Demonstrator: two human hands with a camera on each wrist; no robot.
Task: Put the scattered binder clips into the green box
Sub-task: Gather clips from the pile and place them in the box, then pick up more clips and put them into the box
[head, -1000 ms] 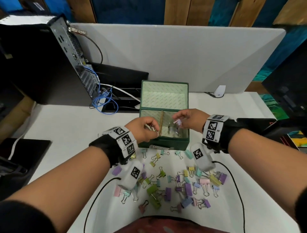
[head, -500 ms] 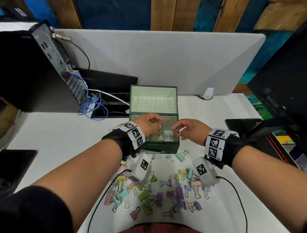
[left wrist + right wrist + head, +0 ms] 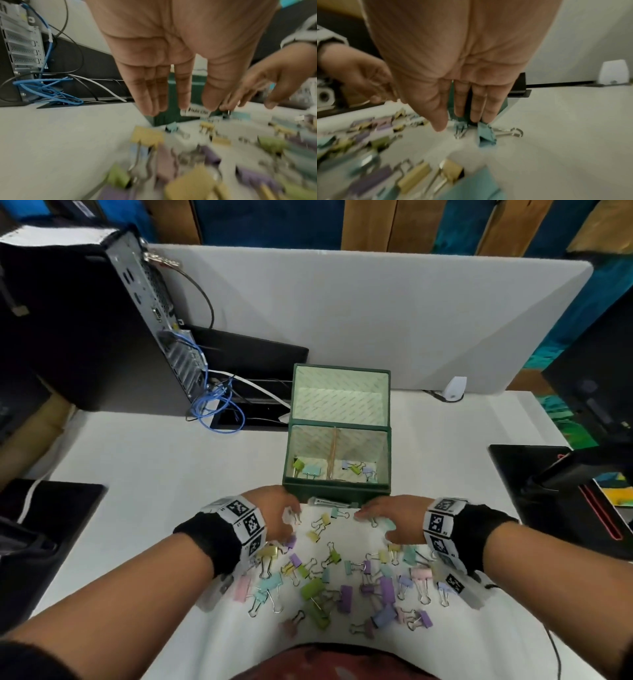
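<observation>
The green box (image 3: 337, 491) stands open on the white table, its lid upright and a divider down the middle. A green and a teal clip (image 3: 305, 468) lie in its left half, and a few small clips (image 3: 358, 469) in the right. Many pastel binder clips (image 3: 342, 577) are scattered in front of it. My left hand (image 3: 287, 518) (image 3: 197, 108) hovers over them just left of the box front, fingers straight, holding nothing. My right hand (image 3: 373, 517) (image 3: 453, 123) reaches down with straight fingers at a teal clip (image 3: 486, 132) by the box's front right.
A computer tower (image 3: 85, 320) with blue cables (image 3: 215, 409) stands at the back left. A white partition (image 3: 376, 320) closes the back, with a small white device (image 3: 454, 388) at its foot. Black pads lie at the right (image 3: 548, 491) and left (image 3: 51, 525) table edges.
Both hands have come back from above the box, where they held clips, down to the scattered clips in front of it. They now hold nothing.
</observation>
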